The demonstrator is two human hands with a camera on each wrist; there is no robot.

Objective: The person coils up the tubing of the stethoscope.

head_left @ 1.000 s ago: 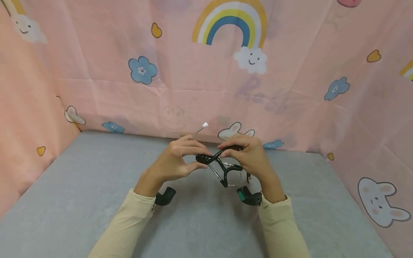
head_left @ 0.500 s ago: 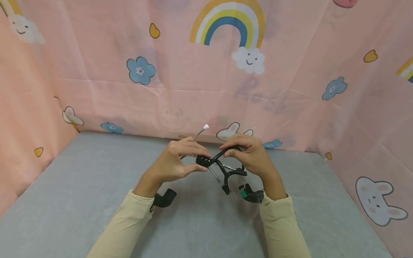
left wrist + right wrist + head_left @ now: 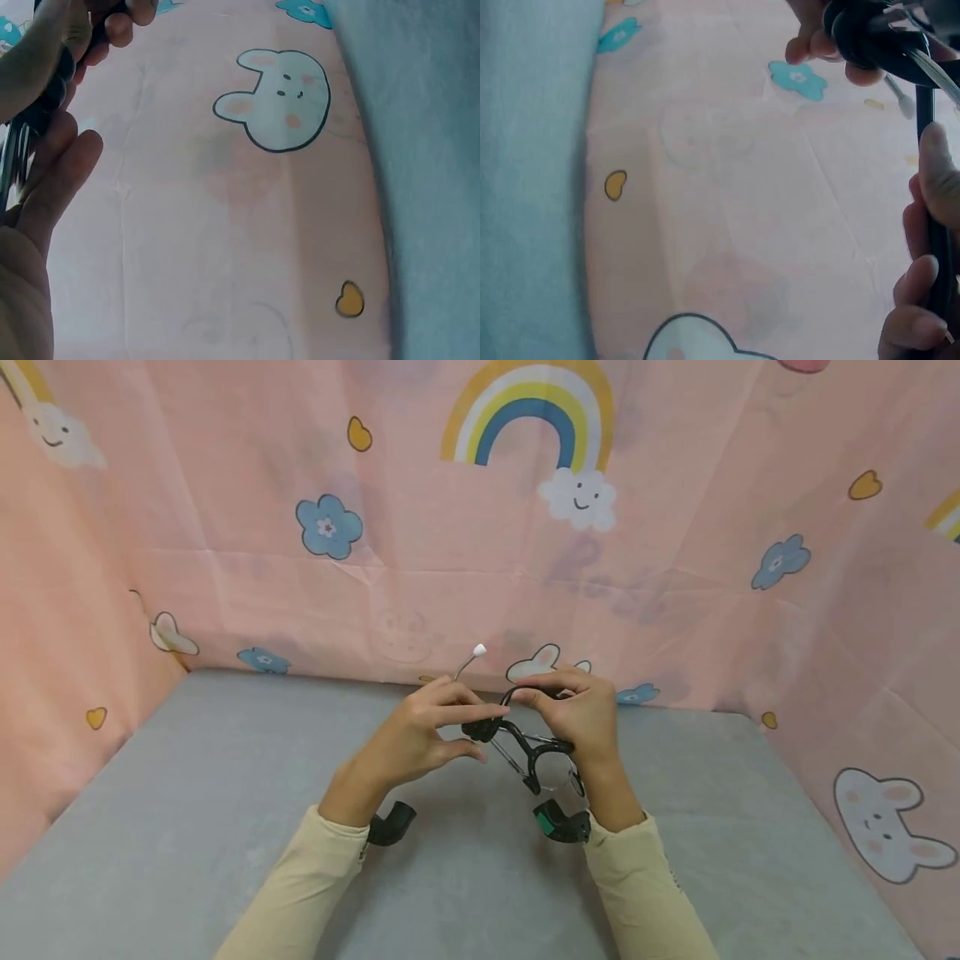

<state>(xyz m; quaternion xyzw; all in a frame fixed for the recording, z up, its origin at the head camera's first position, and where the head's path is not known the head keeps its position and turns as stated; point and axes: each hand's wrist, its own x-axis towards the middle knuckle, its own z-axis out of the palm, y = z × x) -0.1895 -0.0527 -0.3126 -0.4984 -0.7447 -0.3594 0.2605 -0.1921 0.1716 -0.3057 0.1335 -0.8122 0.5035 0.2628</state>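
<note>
Both hands hold a stethoscope with black tubing above the table. My left hand grips it where the tubing is wound into a thick lump, between the thumb below and long fingers above. My right hand pinches a bent length of tube to the right of that lump; in the right wrist view its fingers curl along a straight black tube. One white ear tip sticks up behind the left hand on a metal stem. Below the hands hang the black fork and metal tubes. My palms hide the rest.
A grey-covered table lies beneath the hands. Pink patterned cloth rises at its back and both sides. Black devices sit at both wrists, below the cream sleeves.
The right hand has turned, and the tube in it now bends in a tighter arch beside the lump. The left hand has shifted slightly right; the hanging fork has swung a little.
</note>
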